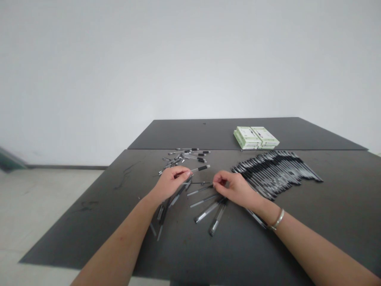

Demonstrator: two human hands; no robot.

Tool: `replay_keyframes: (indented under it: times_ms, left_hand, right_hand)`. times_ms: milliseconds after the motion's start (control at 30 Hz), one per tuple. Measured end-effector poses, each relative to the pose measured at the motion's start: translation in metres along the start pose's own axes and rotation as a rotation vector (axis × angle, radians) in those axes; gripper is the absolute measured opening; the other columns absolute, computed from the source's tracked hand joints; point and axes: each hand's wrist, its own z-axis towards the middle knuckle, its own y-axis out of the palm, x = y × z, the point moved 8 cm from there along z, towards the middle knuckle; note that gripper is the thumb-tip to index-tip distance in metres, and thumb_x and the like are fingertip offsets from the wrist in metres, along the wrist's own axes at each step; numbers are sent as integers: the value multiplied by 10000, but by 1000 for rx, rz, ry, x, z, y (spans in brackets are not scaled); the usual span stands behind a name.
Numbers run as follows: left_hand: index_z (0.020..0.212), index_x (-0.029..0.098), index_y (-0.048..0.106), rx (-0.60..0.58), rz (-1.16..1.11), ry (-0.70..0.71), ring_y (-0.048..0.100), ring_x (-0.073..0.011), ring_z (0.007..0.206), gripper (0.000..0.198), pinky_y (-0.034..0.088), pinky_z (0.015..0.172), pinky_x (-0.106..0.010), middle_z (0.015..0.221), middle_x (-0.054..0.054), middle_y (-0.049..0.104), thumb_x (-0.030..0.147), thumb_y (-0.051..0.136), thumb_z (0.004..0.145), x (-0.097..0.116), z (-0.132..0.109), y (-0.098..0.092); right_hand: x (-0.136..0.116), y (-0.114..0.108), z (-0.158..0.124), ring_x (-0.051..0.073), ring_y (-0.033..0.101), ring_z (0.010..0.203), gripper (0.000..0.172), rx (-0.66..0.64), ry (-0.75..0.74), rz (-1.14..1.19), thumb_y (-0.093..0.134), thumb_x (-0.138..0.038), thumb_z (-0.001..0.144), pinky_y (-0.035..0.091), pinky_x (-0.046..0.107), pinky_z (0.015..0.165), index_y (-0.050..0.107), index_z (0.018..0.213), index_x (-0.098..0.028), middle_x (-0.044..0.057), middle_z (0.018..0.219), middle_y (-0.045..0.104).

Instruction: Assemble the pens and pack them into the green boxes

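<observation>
A thin dark pen refill (201, 182) stretches level between my two hands. My right hand (233, 186) pinches its right end with thumb and fingertips. My left hand (172, 178) is closed in a pinch just above the refill's left end; what its fingertips hold is too small to make out. Below them on the table lie several loose refills (204, 201) and two clear-barrelled pens, one a clear pen (218, 218) pointing toward me. More dark pen parts (165, 214) are scattered under and beside my left forearm. One pen piece with a black grip (202, 168) lies just beyond my fingers.
Several pen pieces with black grips (198, 155) and small loose parts (171, 162) lie behind my left hand. To the right, a long row of pens (276, 172) is laid side by side. Green-and-white boxes (254, 138) are stacked on the far dark table (184, 133).
</observation>
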Motion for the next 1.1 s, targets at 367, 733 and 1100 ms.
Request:
replay_keyframes:
  times_ms: [367, 733, 1100]
  left_hand:
    - [895, 139, 703, -31, -107, -94, 441, -85, 443, 326, 351, 466, -203, 552, 31, 564, 411, 526, 864, -10, -1, 8]
    - [969, 113, 698, -64, -281, -88, 424, -63, 423, 293, 360, 433, -182, 517, 44, 518, 347, 586, 832, -16, -2, 19]
    - [969, 124, 684, -102, -335, -95, 455, -60, 430, 291, 363, 433, -185, 580, 35, 545, 359, 583, 832, -21, -2, 32]
  right_hand:
    - [26, -22, 0, 129, 644, 637, 139, 295, 199, 637, 741, -281, 737, 486, 230, 612, 653, 751, -175, 27, 691, 718]
    - [9, -10, -1, 76, 581, 613, 139, 236, 145, 911, 783, -233, 742, 445, 190, 596, 673, 817, -192, -19, 690, 685]
    - [-4, -2, 0, 90, 560, 576, 191, 180, 148, 1045, 770, -288, 755, 425, 210, 566, 606, 791, -197, -29, 618, 656]
